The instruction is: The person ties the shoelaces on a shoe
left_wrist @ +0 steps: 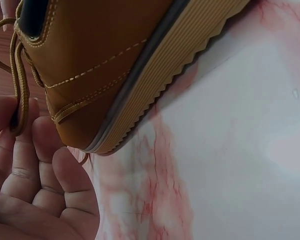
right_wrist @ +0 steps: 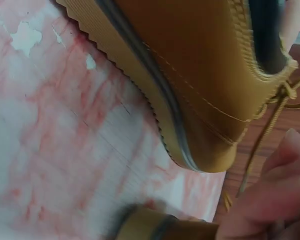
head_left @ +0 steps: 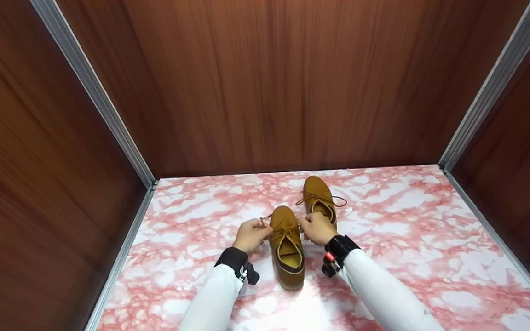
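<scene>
A tan lace-up shoe (head_left: pixel 287 257) stands on the marbled surface between the two hands, toe pointing away, its laces crossing at the front of the opening. My left hand (head_left: pixel 252 234) pinches the shoelace (left_wrist: pixel 21 95) between thumb and index finger, the other fingers loosely bent beside the toe. On the shoe's other side, my right hand (head_left: pixel 318 228) has its fingers curled in at the lace, pinching it close to the upper. A lace end (right_wrist: pixel 255 160) with its tip hangs beside those fingers in the right wrist view.
A matching tan shoe (head_left: pixel 316 187) stands farther back on the right, its laces spread to both sides and its heel partly hidden by my right hand. Brown wood-grain panels (head_left: pixel 265 92) with grey metal corner strips (head_left: pixel 104 105) enclose the pink-and-white marbled surface (head_left: pixel 191 257).
</scene>
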